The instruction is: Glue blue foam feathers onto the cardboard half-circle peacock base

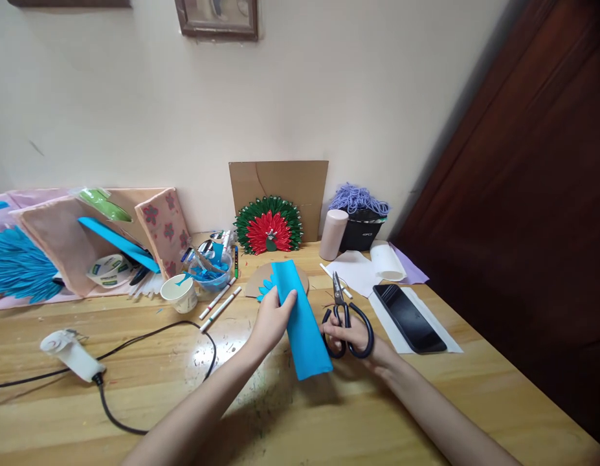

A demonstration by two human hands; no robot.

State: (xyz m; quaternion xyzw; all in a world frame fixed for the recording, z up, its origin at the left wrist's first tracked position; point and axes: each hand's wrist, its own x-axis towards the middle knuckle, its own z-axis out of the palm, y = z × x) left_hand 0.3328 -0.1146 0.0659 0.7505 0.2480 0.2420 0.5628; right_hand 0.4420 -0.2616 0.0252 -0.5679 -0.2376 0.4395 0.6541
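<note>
A long blue strip, perhaps paper or ribbon, is pinched in my left hand, tilted above the wooden table. My right hand is closed around black-handled scissors, whose blades point away from me and look almost closed. The scissors stand just right of the strip, apart from it. Behind the strip lies a round cardboard disc, partly hidden, with blue petal-like pieces on its left side.
A white glue gun with a black cable lies at left. Near it stand a paper cup and a tub of blue scraps. At right are a phone and a pink cylinder. A red-green peacock craft leans at the back.
</note>
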